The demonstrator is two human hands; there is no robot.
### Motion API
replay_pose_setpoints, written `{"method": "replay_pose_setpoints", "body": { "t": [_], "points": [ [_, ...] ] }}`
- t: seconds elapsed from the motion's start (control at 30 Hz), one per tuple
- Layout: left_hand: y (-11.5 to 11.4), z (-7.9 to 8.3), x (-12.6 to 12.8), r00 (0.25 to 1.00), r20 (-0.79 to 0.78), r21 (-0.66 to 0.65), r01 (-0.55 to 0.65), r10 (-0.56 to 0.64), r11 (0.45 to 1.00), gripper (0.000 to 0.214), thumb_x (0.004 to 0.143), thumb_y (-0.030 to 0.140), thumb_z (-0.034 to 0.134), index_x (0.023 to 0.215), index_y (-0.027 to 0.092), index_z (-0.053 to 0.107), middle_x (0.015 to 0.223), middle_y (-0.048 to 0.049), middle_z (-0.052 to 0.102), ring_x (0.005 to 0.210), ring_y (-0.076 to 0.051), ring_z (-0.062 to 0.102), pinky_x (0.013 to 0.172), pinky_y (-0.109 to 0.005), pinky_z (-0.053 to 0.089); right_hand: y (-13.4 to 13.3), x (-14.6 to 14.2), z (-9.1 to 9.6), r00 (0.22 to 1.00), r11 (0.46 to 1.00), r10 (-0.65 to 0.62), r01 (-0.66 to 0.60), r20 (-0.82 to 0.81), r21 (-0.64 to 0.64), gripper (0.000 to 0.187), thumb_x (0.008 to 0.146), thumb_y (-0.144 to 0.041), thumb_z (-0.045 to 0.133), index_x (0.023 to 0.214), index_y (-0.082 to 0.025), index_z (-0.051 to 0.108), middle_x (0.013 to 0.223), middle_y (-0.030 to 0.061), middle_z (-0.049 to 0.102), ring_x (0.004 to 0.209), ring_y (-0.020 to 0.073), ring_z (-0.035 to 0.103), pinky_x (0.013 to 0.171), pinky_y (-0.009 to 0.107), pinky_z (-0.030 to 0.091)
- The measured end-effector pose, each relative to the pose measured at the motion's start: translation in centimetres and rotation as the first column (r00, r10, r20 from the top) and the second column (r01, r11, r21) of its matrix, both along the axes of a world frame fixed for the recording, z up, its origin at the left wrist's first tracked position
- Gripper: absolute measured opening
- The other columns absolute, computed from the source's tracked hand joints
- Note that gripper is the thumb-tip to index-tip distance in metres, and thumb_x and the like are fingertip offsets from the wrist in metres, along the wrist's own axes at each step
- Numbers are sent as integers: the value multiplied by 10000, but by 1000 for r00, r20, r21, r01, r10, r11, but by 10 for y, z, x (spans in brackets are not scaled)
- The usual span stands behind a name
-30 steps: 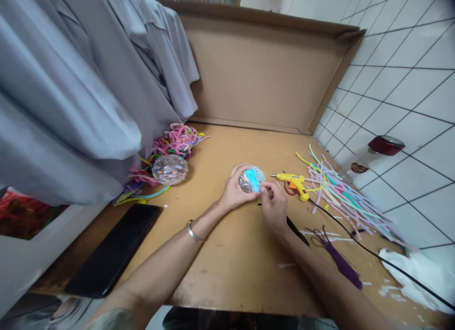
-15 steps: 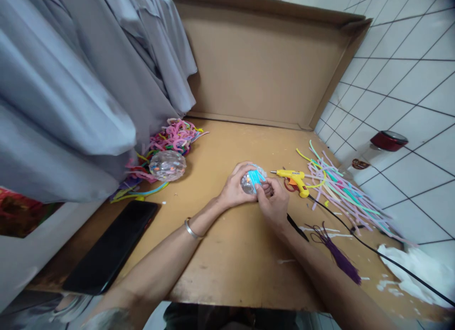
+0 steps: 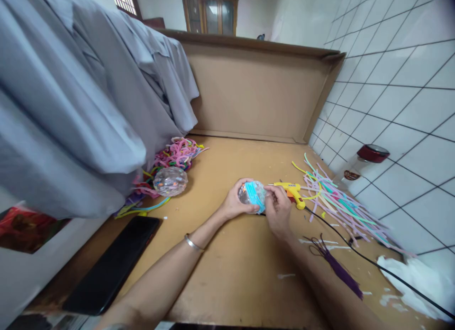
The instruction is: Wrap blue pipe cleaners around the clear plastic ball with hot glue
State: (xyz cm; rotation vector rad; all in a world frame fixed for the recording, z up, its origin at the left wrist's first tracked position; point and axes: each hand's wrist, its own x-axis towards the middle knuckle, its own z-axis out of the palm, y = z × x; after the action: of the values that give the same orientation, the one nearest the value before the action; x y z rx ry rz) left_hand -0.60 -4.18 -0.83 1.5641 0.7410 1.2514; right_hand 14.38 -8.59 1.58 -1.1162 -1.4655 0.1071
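Observation:
My left hand is wrapped around the left side of a small clear round container. Bright blue fuzzy strips lie side by side across its front. At the container's right edge, the fingers of my right hand are pinched together; anything between them is too small or hidden to make out. Just behind that hand lies a yellow glue gun on the table, its nozzle pointing left and partly covered by my fingers.
Left, a second clear round container sits by a heap of coloured pipe cleaners, near a black phone. Right are pastel pipe cleaners, a purple thread bundle, a red-lidded jar and white tissue. Cardboard stands behind.
The view has tilted up, showing a window beyond the cardboard. My right hand has shifted from the container's lower front to its right edge, baring more of the blue strips.

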Motion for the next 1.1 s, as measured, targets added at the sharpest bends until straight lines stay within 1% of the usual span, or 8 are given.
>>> {"method": "replay_pose_setpoints", "body": {
  "t": [0.13, 0.27, 0.43, 0.53, 0.7, 0.83, 0.97, 1.1],
  "points": [
    [0, 4, -2, 1000, -4, -39, 12, -13, 999, 773, 490, 296, 866, 1178, 189, 530, 1108, -61, 616, 997, -205, 601, 906, -315, 473, 0, -1, -3, 993, 997, 53, -58, 101, 44, 309, 847, -129, 438, 935, -206, 725, 811, 39, 574, 760, 169, 577, 672, 301, 483],
    [2, 5, -4, 999, -54, -34, 3, -5, 999, 749, 501, 282, 846, 1170, 192, 521, 1090, -54, 613, 964, -194, 596, 878, -313, 478, -1, -4, -7, 989, 995, 73, -81, 128, 62, 343, 842, -113, 442, 970, -227, 739, 817, 32, 531, 747, 161, 559, 651, 293, 475],
    [6, 1, -6, 998, -44, -31, 53, -55, 998, 744, 500, 300, 848, 1164, 189, 532, 1104, -67, 617, 962, -200, 606, 862, -319, 495, 0, -3, -7, 989, 995, 93, -96, 115, 19, 305, 843, -132, 456, 932, -227, 732, 805, 24, 524, 718, 151, 550, 623, 284, 467],
    [8, 1, -8, 997, -38, -25, 72, -73, 997, 743, 501, 321, 851, 1159, 183, 535, 1094, -69, 622, 947, -198, 611, 839, -313, 504, 1, -2, -5, 991, 995, 97, -98, 93, 2, 275, 856, -154, 444, 919, -214, 705, 819, 33, 564, 740, 159, 564, 659, 300, 477],
    [4, 6, -8, 992, -71, -14, 104, -105, 994, 709, 514, 277, 833, 1148, 180, 532, 1048, -49, 625, 910, -182, 610, 805, -296, 512, 2, -1, -5, 997, 999, 45, -46, 67, 3, 187, 843, -196, 479, 939, -201, 639, 789, 24, 595, 697, 157, 553, 647, 296, 471],
    [-1, 11, -6, 987, -115, 10, 114, -112, 993, 703, 519, 242, 811, 1160, 175, 529, 1087, -61, 612, 950, -197, 612, 847, -321, 507, 0, -1, -1, 994, 999, -4, -1, 113, 38, 176, 832, -248, 532, 973, -202, 628, 770, 23, 594, 687, 163, 540, 645, 302, 470],
    [-2, 12, -5, 981, -178, 122, 105, -82, 987, 705, 495, 207, 821, 1150, 190, 561, 1171, -81, 592, 1085, -249, 590, 969, -381, 474, -4, -1, 7, 985, 996, 54, -65, 164, 62, 144, 852, -288, 556, 932, -212, 648, 783, 36, 620, 670, 163, 545, 637, 314, 472],
    [-2, 11, -5, 979, -186, 141, 106, -78, 984, 707, 499, 221, 839, 1150, 196, 565, 1178, -82, 590, 1091, -251, 588, 966, -387, 476, -4, -1, 9, 993, 995, 78, -83, 88, 58, 125, 869, -254, 536, 839, -217, 651, 746, 26, 635, 680, 162, 571, 624, 305, 471]
  ]
}}
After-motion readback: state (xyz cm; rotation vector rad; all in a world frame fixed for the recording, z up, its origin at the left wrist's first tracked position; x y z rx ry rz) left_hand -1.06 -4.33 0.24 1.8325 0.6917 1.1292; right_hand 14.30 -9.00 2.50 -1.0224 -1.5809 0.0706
